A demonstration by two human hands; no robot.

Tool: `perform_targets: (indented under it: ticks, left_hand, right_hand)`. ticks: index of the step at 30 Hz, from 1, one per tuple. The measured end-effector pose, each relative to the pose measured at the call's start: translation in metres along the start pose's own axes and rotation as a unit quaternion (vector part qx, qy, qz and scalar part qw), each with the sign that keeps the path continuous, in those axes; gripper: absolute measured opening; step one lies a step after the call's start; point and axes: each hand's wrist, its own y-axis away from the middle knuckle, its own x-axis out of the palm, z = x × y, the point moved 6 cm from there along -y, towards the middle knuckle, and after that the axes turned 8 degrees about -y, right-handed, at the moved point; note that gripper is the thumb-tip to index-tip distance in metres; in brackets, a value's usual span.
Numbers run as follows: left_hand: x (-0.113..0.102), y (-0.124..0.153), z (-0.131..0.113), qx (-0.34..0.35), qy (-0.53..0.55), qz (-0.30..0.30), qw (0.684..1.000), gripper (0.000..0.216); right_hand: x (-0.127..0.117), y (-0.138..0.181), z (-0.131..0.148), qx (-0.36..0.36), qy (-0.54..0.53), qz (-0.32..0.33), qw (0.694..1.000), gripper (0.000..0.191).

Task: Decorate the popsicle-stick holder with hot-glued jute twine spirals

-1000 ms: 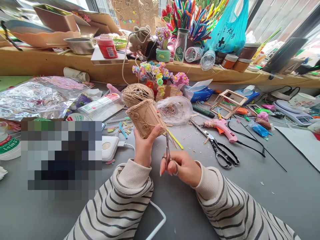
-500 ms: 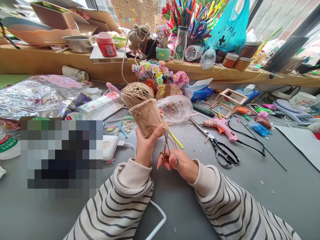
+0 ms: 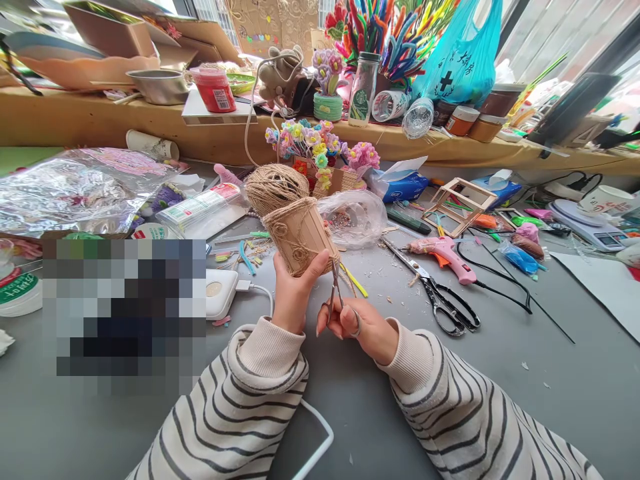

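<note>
My left hand (image 3: 295,293) grips a small brown container (image 3: 306,230) from below, tilted to the left. Jute twine wraps its rim and base, and coiled twine spirals decorate its side. My right hand (image 3: 357,323) is closed around small metal scissors (image 3: 335,290), with fingers through the handles. The blades point up at the container's lower right edge, by the twine there. Whether twine lies between the blades is too small to tell. A ball of jute twine (image 3: 277,190) shows directly behind the container, partly covered by it.
Large black-handled scissors (image 3: 440,297) and a pink glue gun (image 3: 453,257) with its cord lie to the right. A clear plastic bag (image 3: 363,217) sits behind my hands. At left are a white charger (image 3: 220,293) and a blurred patch. A crowded shelf (image 3: 210,140) runs along the back.
</note>
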Motion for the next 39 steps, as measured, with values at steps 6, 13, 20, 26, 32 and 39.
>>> perform_targets:
  ticks: [6,13,20,26,32,39]
  left_hand:
    - [0.0014,0.0004,-0.0013,0.001,-0.001,0.0,1.0,0.056]
    - [0.0005,0.0008,-0.0011,0.006,-0.002,-0.002,1.0,0.056]
    - [0.0008,0.0002,-0.0009,0.004,-0.002,0.002,1.0,0.055]
    - [0.0009,0.0002,-0.0004,0.002,-0.007,0.004,1.0,0.054]
    - [-0.0011,0.0001,0.0017,-0.001,0.004,-0.003,1.0,0.056]
    - [-0.0001,-0.0004,0.0023,-0.002,0.005,-0.001,1.0,0.057]
  right_hand:
    - [-0.0003,-0.0004,-0.0002,0.002,0.002,-0.001,1.0,0.062]
    - [-0.0004,0.0001,0.0006,0.008,0.008,0.001,1.0,0.061]
    - [-0.0004,-0.0005,0.0001,0.013,0.009,-0.003,1.0,0.063]
    - [-0.0005,-0.0003,-0.0007,0.012,0.008,0.0,1.0,0.063]
    - [0.0,0.0003,-0.001,0.015,0.01,0.005,1.0,0.061]
    - [-0.0008,0.0003,-0.0008,0.015,0.012,0.003,1.0,0.062]
